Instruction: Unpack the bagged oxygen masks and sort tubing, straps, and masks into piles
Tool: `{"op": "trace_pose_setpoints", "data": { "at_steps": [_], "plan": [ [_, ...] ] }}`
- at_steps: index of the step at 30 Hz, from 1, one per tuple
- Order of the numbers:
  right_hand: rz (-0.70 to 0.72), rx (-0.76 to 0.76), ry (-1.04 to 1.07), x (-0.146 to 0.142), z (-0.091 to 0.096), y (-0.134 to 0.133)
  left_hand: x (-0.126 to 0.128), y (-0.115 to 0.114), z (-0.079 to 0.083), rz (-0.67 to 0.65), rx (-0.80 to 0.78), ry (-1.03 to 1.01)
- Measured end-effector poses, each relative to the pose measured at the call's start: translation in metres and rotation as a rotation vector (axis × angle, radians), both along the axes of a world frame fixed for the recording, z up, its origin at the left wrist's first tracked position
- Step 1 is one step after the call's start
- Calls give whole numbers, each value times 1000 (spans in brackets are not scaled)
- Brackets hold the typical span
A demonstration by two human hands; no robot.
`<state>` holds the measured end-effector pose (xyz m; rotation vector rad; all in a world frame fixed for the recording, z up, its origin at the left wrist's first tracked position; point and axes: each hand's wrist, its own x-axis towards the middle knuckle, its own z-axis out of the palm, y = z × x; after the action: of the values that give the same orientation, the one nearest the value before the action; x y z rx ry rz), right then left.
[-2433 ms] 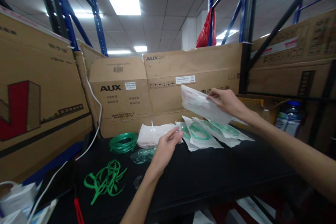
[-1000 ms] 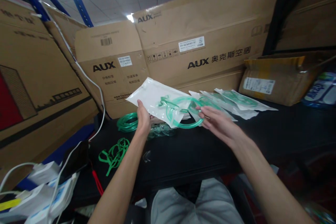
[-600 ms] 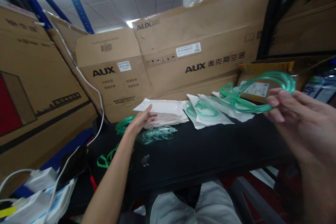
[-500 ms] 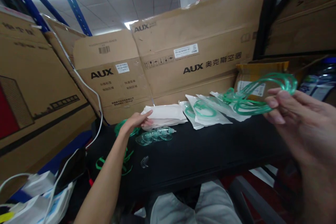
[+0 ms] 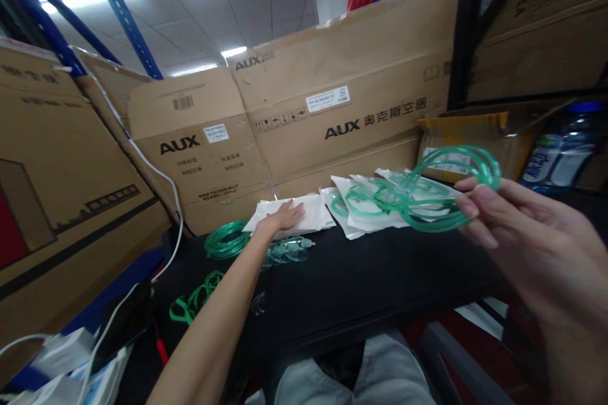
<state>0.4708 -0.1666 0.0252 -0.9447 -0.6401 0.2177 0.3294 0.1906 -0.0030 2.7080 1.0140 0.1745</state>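
My right hand point(image 5: 494, 209) pinches a coil of green tubing point(image 5: 439, 218), held up over the right part of the black table. My left hand point(image 5: 284, 218) lies flat with fingers stretched on a stack of white pouches point(image 5: 311, 209). Right of that stack, several filled pouches point(image 5: 354, 226) with green tubing showing through lie overlapped. Just below my left hand rests a row of clear green masks point(image 5: 297, 251), partly hidden by the wrist. Another coil of green tubing point(image 5: 225, 240) sits left of my wrist.
Green elastic straps point(image 5: 194, 300) and small clear bent pieces point(image 5: 257, 305) lie near my left forearm. Cardboard panels point(image 5: 285, 152) wall the back of the black table point(image 5: 351, 291). At right stand an open carton point(image 5: 427, 139) and a blue-capped bottle point(image 5: 563, 149). White cables run at left.
My left hand has moved right, from the left end of the white stack onto its top, and flattened. The right hand has shifted left with the tubing coil. The camera view has tilted slightly.
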Motion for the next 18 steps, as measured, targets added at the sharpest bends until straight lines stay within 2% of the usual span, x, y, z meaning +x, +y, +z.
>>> {"op": "trace_pose_setpoints", "data": {
  "at_steps": [4,8,12,18],
  "plan": [
    [1,-15,-3,1,-4,-2,19,12,-8,58,2,190],
    [13,-33,5,1,-10,-2,37,14,-13,131,2,320],
    [45,-67,25,1,-15,-4,53,12,-16,147,17,355],
    [78,-144,-17,4,-24,-8,75,1,-13,80,24,286]
  ]
}}
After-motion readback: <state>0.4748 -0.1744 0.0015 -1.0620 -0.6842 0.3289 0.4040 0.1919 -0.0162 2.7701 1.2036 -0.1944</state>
